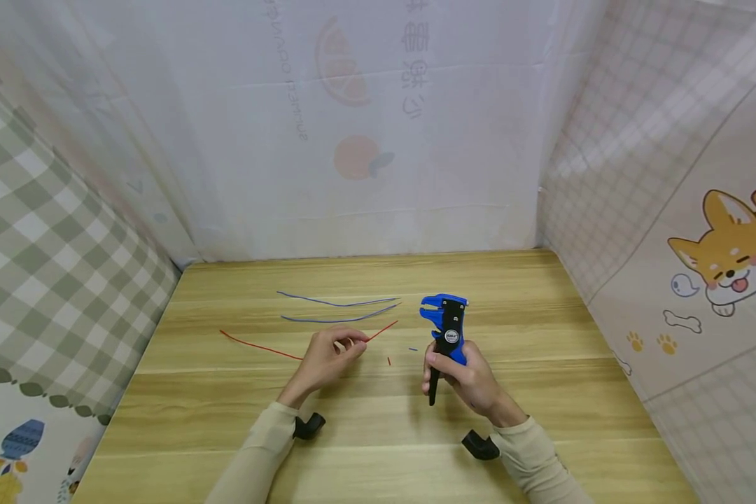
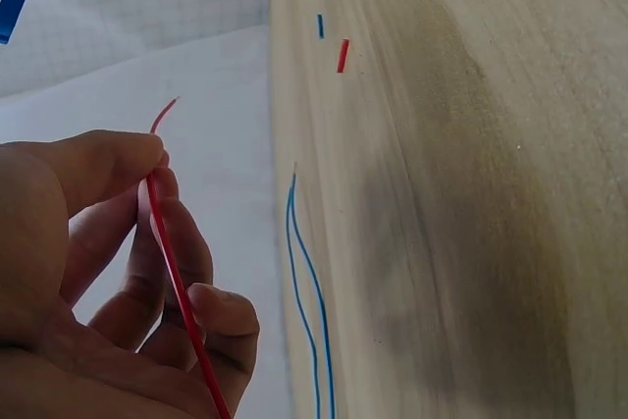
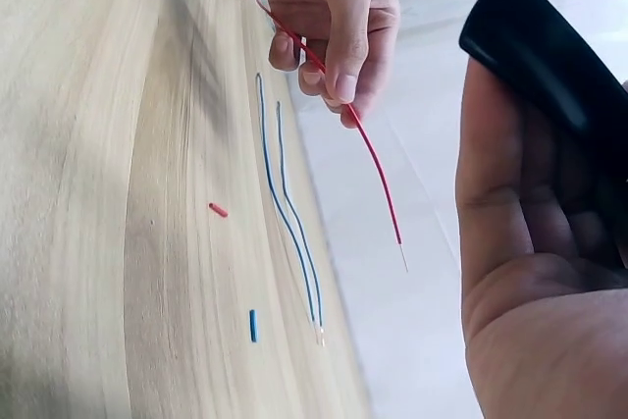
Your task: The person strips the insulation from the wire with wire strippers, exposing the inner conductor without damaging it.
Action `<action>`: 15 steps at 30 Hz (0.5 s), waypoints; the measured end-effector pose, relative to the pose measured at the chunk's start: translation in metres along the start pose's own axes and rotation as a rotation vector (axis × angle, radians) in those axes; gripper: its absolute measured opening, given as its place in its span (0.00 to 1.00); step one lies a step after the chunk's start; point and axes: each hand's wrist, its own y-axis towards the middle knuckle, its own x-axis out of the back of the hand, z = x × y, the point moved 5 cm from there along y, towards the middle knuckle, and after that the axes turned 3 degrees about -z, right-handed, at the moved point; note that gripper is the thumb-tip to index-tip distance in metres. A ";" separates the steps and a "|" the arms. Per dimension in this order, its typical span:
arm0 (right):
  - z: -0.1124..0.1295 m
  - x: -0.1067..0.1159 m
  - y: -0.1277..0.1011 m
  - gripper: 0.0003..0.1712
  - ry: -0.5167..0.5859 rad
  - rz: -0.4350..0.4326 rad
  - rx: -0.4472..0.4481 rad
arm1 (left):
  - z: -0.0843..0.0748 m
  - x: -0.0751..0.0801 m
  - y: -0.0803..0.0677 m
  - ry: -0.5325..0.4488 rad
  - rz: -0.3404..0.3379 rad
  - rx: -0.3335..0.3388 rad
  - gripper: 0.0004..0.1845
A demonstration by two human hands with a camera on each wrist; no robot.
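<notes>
Between thumb and fingertips, my left hand (image 1: pixel 329 358) pinches a red wire (image 1: pixel 383 330) near one end. Its long tail runs back past the hand to the left. A thin bare strand shows at the tip of the red wire (image 3: pixel 378 166) in the right wrist view. My right hand (image 1: pixel 471 381) grips a blue and black wire stripper (image 1: pixel 451 327) by its handles, its head upward and its mouth facing left, apart from the wire. One black handle (image 3: pixel 549 56) shows large in the right wrist view; the tool's head is out of that frame.
Two blue wires (image 1: pixel 340 320) with bare right ends lie on the wooden table (image 1: pixel 378 448) beyond my left hand. A short red piece of insulation (image 1: pixel 388 361) and a short blue piece (image 1: pixel 412 348) lie between the hands. Fabric curtains (image 1: pixel 239 175) surround the table's back and sides.
</notes>
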 end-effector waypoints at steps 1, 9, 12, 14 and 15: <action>-0.001 0.001 0.000 0.09 -0.009 -0.002 -0.006 | 0.001 -0.001 0.001 0.005 0.001 0.007 0.06; -0.006 0.014 0.005 0.13 -0.161 -0.050 -0.055 | 0.005 -0.009 0.007 0.021 0.012 0.013 0.07; -0.008 0.020 0.008 0.16 -0.211 -0.092 -0.084 | 0.005 -0.011 0.009 0.020 0.017 0.012 0.07; -0.008 0.025 0.009 0.16 -0.226 -0.124 -0.107 | 0.006 -0.013 0.010 0.020 0.022 0.013 0.07; -0.008 0.027 0.010 0.16 -0.231 -0.141 -0.121 | 0.007 -0.013 0.011 0.021 0.023 0.014 0.07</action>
